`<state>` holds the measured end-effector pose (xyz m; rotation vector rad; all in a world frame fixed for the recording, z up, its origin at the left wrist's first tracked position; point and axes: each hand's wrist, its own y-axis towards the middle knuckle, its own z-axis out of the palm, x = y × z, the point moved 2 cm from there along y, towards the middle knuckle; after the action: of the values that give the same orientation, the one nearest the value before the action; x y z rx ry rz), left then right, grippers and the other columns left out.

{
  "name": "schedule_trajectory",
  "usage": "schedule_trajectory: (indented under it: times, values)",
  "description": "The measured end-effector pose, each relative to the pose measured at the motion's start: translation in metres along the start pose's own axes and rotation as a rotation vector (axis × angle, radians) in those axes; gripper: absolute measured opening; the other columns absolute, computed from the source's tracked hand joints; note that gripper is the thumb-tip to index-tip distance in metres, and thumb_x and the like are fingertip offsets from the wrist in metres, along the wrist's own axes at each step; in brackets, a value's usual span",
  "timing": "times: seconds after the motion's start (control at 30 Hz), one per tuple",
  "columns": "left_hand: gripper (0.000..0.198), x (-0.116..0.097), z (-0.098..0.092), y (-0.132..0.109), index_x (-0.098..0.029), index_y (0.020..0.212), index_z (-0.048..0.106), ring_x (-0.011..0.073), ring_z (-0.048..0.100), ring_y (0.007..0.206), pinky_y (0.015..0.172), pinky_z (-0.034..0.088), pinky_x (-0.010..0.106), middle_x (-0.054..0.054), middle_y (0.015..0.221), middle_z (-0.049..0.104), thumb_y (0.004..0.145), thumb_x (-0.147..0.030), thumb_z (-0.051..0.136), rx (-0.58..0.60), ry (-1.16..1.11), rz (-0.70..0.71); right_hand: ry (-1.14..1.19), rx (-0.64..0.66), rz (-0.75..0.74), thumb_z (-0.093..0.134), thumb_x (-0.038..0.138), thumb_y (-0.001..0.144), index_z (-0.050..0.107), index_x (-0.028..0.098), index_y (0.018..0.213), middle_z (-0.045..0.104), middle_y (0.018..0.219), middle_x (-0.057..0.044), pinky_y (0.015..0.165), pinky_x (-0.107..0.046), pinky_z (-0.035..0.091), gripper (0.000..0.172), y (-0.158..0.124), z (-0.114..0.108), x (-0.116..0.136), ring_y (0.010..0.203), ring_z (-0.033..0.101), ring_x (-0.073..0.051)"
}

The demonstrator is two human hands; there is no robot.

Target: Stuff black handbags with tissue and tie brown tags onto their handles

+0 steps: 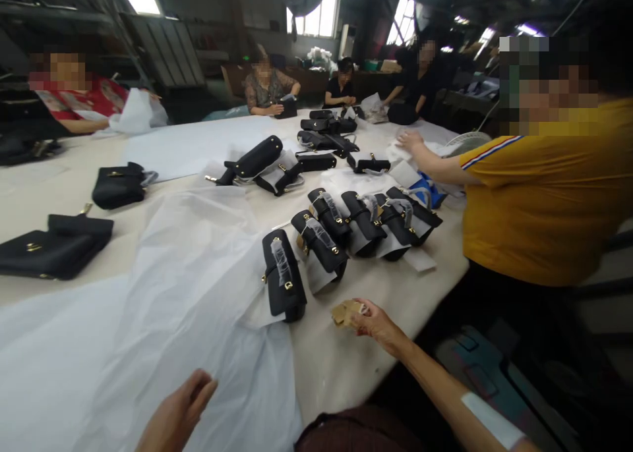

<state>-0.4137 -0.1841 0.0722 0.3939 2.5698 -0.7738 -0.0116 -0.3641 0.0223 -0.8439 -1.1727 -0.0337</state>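
In the head view, my right hand (376, 325) pinches a small bunch of brown cardboard tags (345, 312) with white string near the fingers. It is over the bare tabletop, just right of the nearest black handbag (283, 277). That bag has gold fittings and a plastic-wrapped handle. My left hand (182, 402) is at the lower left above white sheeting (198, 307), its fingers curled together; whatever they may hold is hidden. Beyond my right hand stands another black handbag (319, 241), with several similar ones grouped behind it.
A co-worker in a yellow shirt (544, 201) stands at the table's right side, one hand on white material. Several people sit or stand along the far side. More black bags (119, 185) lie left and centre. A blue item (426, 190) is near the right edge.
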Motion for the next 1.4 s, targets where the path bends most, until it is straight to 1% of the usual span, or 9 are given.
schedule_trajectory:
  times: [0.1,0.2,0.47,0.6,0.73,0.93,1.03,1.13,1.4]
  values:
    - [0.031,-0.020,-0.006,0.002,-0.024,0.079,0.056,0.0163,0.059,0.065,0.065,0.044,0.027,-0.003,0.068,0.063,0.088,-0.048,0.038,0.022,-0.016,0.132,-0.018,0.068,0.088,0.094,0.031,0.049,0.062,0.016,0.110,0.071,0.087,-0.004,0.071,-0.030,0.054,0.071,0.007,0.026,-0.001,0.078,0.067,-0.018]
    - [0.030,-0.045,-0.002,-0.002,-0.024,0.084,0.056,0.0170,0.061,0.070,0.069,0.043,0.028,-0.002,0.075,0.066,0.090,-0.048,0.038,0.012,-0.082,0.202,-0.034,0.051,0.129,0.094,0.025,0.049,0.066,0.014,0.095,0.069,0.076,-0.002,0.066,-0.029,0.054,0.055,0.005,0.027,-0.002,0.066,0.065,-0.015]
    - [0.021,-0.096,0.042,0.001,-0.022,0.091,0.061,0.0192,0.062,0.082,0.077,0.047,0.033,0.004,0.090,0.068,0.091,-0.038,0.046,0.089,-0.307,0.377,0.147,0.198,0.196,0.088,0.032,0.064,0.063,0.018,0.095,0.070,0.086,-0.001,0.058,-0.020,0.052,0.041,-0.016,0.046,0.017,0.074,0.067,-0.012]
    - [0.034,-0.131,0.065,0.014,-0.023,0.118,0.059,0.0220,0.060,0.109,0.092,0.051,0.037,0.008,0.120,0.064,0.085,-0.024,0.054,0.109,-0.565,0.507,0.171,0.374,0.222,0.086,0.029,0.067,0.062,0.018,0.096,0.071,0.082,-0.001,0.050,-0.018,0.048,0.039,-0.023,0.071,0.030,0.070,0.067,-0.012]
    - [0.050,-0.158,0.083,0.025,-0.025,0.128,0.057,0.0235,0.047,0.132,0.116,0.034,0.043,0.008,0.141,0.053,0.080,-0.012,0.056,0.161,-0.697,0.660,0.180,0.473,0.202,0.084,0.030,0.071,0.063,0.018,0.096,0.070,0.082,0.000,0.047,-0.017,0.047,0.035,-0.029,0.090,0.045,0.059,0.063,-0.008]
    - [0.046,-0.173,0.070,0.022,-0.024,0.136,0.050,0.0212,0.056,0.118,0.106,0.043,0.036,0.008,0.130,0.061,0.094,-0.042,0.054,0.349,-0.903,0.592,0.163,0.568,0.188,0.082,0.030,0.074,0.064,0.017,0.099,0.070,0.082,-0.001,0.045,-0.017,0.048,0.032,-0.032,0.101,0.055,0.057,0.063,-0.009]
    - [0.035,-0.170,0.065,0.023,-0.018,0.106,0.066,0.0165,0.061,0.086,0.084,0.048,0.030,0.003,0.091,0.068,0.092,-0.048,0.055,0.424,-0.896,0.530,0.169,0.561,0.171,0.081,0.030,0.075,0.065,0.017,0.100,0.069,0.080,0.000,0.043,-0.017,0.046,0.032,-0.031,0.103,0.059,0.054,0.060,-0.007]
    - [0.034,-0.161,0.067,0.025,-0.015,0.085,0.064,0.0137,0.058,0.071,0.069,0.045,0.026,0.002,0.076,0.065,0.087,-0.049,0.062,0.515,-1.025,0.431,0.216,0.464,0.186,0.083,0.027,0.073,0.065,0.019,0.100,0.069,0.077,0.001,0.043,-0.015,0.041,0.033,-0.029,0.102,0.069,0.052,0.056,-0.005]
    - [0.031,-0.149,0.064,0.015,-0.015,0.079,0.056,0.0187,0.067,0.082,0.080,0.050,0.030,0.004,0.073,0.064,0.087,-0.043,0.066,0.640,-1.620,0.198,0.301,0.267,0.212,0.091,0.024,0.061,0.067,0.019,0.099,0.068,0.077,0.001,0.045,-0.014,0.040,0.045,-0.025,0.095,0.080,0.059,0.057,-0.005]
